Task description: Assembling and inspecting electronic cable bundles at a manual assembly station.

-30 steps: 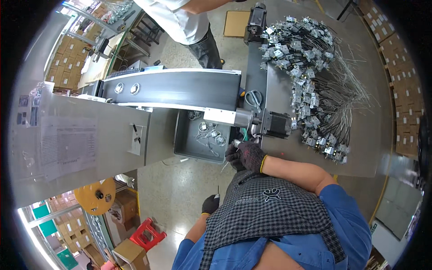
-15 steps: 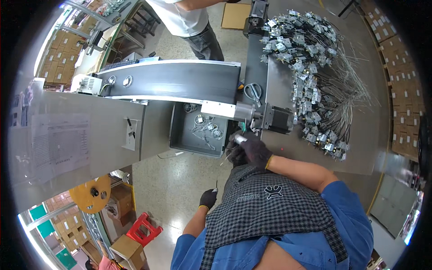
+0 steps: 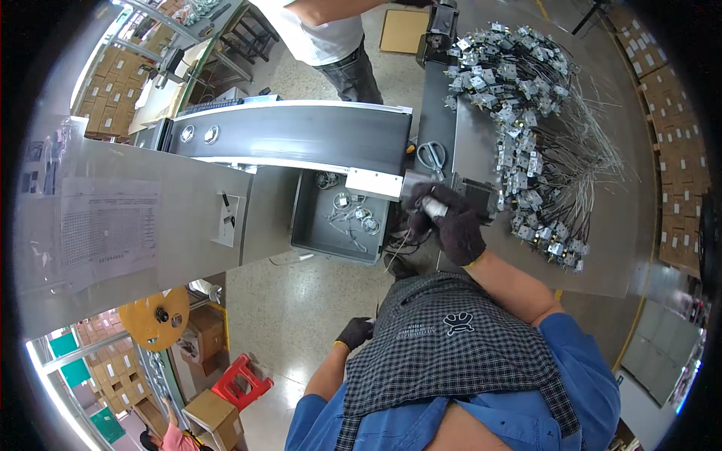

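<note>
My right hand (image 3: 451, 222), in a dark glove, is closed around a small whitish-silver piece (image 3: 434, 208); its exact kind is unclear. The hand is over the near end of the conveyor, beside the dark motor (image 3: 477, 197), and partly hides it. Thin pale wires (image 3: 398, 252) show just below the hand. Low by the apron's left side, my left hand (image 3: 355, 332), also gloved, is closed on a thin pointed tool (image 3: 377, 308), mostly hidden by the fingers. Left of my right hand, a grey bin (image 3: 338, 254) holds several round metal parts with cables.
A conveyor belt (image 3: 301, 139) carries two round parts at its left. Scissors (image 3: 432, 156) lie near its right end. Many metal parts with cables (image 3: 519, 150) are heaped on the right table (image 3: 602, 255). Across the conveyor stands another person (image 3: 323, 37). A red stool (image 3: 242, 383) is lower left.
My right hand has moved up and to the right with the whitish piece, now over the motor. My left hand has shifted slightly right, against the apron. The view has shifted a little.
</note>
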Action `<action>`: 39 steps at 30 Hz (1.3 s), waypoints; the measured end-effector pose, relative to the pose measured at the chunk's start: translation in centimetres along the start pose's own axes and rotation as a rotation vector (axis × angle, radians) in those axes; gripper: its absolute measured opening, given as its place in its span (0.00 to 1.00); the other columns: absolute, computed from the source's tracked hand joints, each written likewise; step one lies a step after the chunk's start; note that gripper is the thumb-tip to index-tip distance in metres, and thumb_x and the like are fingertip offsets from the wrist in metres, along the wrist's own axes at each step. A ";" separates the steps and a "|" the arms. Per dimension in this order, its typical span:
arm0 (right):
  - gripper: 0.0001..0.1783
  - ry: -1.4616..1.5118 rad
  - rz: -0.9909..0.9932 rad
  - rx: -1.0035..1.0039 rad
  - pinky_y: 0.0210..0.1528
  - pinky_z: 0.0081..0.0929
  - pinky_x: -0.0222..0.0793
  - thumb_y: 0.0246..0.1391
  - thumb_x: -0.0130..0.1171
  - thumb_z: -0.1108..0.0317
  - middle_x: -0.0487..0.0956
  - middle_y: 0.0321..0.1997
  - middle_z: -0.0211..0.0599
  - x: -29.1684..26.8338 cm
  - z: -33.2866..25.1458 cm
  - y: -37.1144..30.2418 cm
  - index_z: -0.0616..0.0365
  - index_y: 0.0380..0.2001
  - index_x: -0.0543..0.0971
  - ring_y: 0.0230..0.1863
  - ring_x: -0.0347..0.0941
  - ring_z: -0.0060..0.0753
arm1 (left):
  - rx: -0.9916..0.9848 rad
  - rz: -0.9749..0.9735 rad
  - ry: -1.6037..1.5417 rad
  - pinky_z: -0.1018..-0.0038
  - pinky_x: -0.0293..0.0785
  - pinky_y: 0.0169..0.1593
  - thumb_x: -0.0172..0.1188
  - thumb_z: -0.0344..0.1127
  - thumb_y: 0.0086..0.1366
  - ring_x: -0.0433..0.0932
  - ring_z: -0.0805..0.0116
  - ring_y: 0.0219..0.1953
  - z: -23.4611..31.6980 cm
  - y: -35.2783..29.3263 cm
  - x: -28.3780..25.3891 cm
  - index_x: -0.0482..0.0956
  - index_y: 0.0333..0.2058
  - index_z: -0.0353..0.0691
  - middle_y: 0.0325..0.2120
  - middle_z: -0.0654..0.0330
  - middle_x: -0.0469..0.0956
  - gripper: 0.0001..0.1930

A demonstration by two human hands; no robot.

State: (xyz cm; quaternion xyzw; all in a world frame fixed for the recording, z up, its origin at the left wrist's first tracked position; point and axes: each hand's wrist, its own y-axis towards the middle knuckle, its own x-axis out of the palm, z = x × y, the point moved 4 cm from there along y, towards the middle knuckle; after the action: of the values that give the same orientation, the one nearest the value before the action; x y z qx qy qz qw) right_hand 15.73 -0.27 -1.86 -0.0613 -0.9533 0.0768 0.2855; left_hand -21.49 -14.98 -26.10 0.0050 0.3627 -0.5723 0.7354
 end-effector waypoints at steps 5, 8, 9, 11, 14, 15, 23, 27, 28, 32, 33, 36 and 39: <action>0.13 -0.053 0.206 0.052 0.33 0.27 0.78 0.70 0.49 0.66 0.83 0.37 0.36 -0.4 1.6 -0.7 0.61 0.47 0.80 0.30 0.79 0.26 | -0.364 0.095 -0.446 0.65 0.78 0.40 0.60 0.38 0.64 0.82 0.59 0.32 0.2 0.1 -1.2 0.84 0.46 0.40 0.31 0.52 0.83 0.15; 0.18 -0.204 -0.001 0.126 0.33 0.30 0.78 0.72 0.48 0.57 0.81 0.36 0.35 -0.8 4.8 -0.9 0.60 0.45 0.79 0.28 0.78 0.26 | -0.549 0.107 -0.529 0.67 0.77 0.38 0.54 0.44 0.70 0.81 0.62 0.30 0.4 -0.5 -1.4 0.84 0.45 0.37 0.30 0.50 0.83 0.18; 0.18 -0.151 0.017 0.329 0.33 0.32 0.78 0.71 0.48 0.56 0.81 0.35 0.35 -0.9 5.7 -0.7 0.60 0.45 0.78 0.28 0.78 0.26 | -0.549 0.135 -0.515 0.68 0.77 0.38 0.51 0.47 0.72 0.81 0.63 0.29 0.6 -0.5 -1.6 0.84 0.44 0.35 0.29 0.50 0.83 0.21; 0.18 -0.095 0.050 0.527 0.32 0.33 0.78 0.71 0.48 0.55 0.82 0.35 0.36 -1.2 6.8 -0.2 0.60 0.44 0.78 0.28 0.78 0.27 | -0.592 0.183 -0.634 0.67 0.77 0.37 0.52 0.48 0.72 0.81 0.62 0.29 2.6 0.3 -2.4 0.84 0.45 0.35 0.28 0.50 0.83 0.21; 0.19 -0.036 0.153 0.508 0.27 0.35 0.77 0.71 0.46 0.54 0.82 0.33 0.36 -0.6 6.9 0.6 0.58 0.41 0.79 0.26 0.78 0.29 | -0.523 0.288 -0.637 0.66 0.77 0.38 0.53 0.49 0.71 0.82 0.61 0.30 1.9 -0.4 -1.7 0.84 0.45 0.36 0.28 0.49 0.84 0.22; 0.20 -0.057 0.184 0.580 0.26 0.35 0.76 0.71 0.45 0.53 0.82 0.32 0.37 -0.6 6.7 0.2 0.57 0.40 0.79 0.24 0.78 0.30 | -0.396 0.319 -0.521 0.65 0.77 0.38 0.53 0.50 0.70 0.83 0.59 0.30 2.2 -0.3 -1.9 0.84 0.46 0.36 0.28 0.48 0.84 0.22; 0.21 -0.123 0.174 0.618 0.23 0.29 0.75 0.72 0.41 0.53 0.83 0.27 0.37 -2.7 9.6 -1.3 0.54 0.37 0.79 0.21 0.77 0.29 | -0.742 0.201 -0.396 0.57 0.77 0.46 0.54 0.49 0.69 0.84 0.47 0.40 0.7 2.2 -1.8 0.82 0.49 0.37 0.38 0.44 0.84 0.22; 0.20 -0.260 0.107 0.576 0.25 0.27 0.74 0.72 0.42 0.53 0.82 0.27 0.37 -1.3 9.1 -1.5 0.55 0.37 0.78 0.21 0.75 0.25 | -0.482 0.415 -0.487 0.57 0.76 0.52 0.56 0.47 0.67 0.82 0.43 0.49 0.2 9.4 -3.4 0.79 0.54 0.39 0.43 0.40 0.82 0.23; 0.20 -0.262 0.114 0.573 0.25 0.27 0.74 0.72 0.42 0.53 0.82 0.27 0.37 -1.6 9.0 -1.6 0.55 0.37 0.78 0.21 0.75 0.25 | -0.466 0.421 -0.582 0.58 0.76 0.53 0.56 0.45 0.67 0.81 0.43 0.50 1.8 11.5 -5.2 0.78 0.56 0.39 0.44 0.39 0.82 0.23; 0.13 -0.461 0.081 0.451 0.38 0.29 0.77 0.68 0.51 0.66 0.80 0.41 0.37 -2.2 6.5 -3.8 0.60 0.50 0.76 0.36 0.80 0.30 | -0.177 0.573 -0.553 0.61 0.75 0.56 0.57 0.42 0.66 0.79 0.43 0.55 10.0 15.5 -12.2 0.75 0.60 0.40 0.50 0.39 0.80 0.25; 0.13 -0.535 0.079 0.259 0.42 0.31 0.77 0.67 0.53 0.67 0.80 0.40 0.37 -1.9 4.0 -4.1 0.59 0.51 0.76 0.39 0.79 0.31 | -0.034 0.667 -0.556 0.61 0.74 0.57 0.56 0.41 0.66 0.78 0.43 0.57 11.8 16.6 -14.3 0.74 0.61 0.41 0.52 0.40 0.79 0.25; 0.17 -0.798 0.075 -0.200 0.49 0.36 0.74 0.64 0.58 0.66 0.79 0.46 0.40 -2.3 0.8 -3.9 0.58 0.54 0.76 0.47 0.77 0.36 | -0.033 0.696 -0.512 0.63 0.73 0.59 0.55 0.37 0.67 0.78 0.48 0.57 14.2 20.6 -19.4 0.73 0.61 0.36 0.54 0.43 0.79 0.24; 0.28 -1.429 0.182 -0.775 0.62 0.44 0.65 0.53 0.65 0.63 0.73 0.59 0.43 -0.2 -3.5 -2.0 0.58 0.56 0.75 0.57 0.71 0.49 | -0.042 0.793 -0.467 0.68 0.77 0.50 0.53 0.37 0.71 0.80 0.64 0.46 12.6 21.8 -19.4 0.74 0.59 0.30 0.45 0.47 0.82 0.22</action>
State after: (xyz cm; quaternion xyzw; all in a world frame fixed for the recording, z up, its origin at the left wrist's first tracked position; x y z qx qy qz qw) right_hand 17.71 -1.91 1.27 -0.1691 -0.8553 -0.2150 -0.4400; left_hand 2.00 3.54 -15.26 -0.0006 0.1686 -0.2250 0.9597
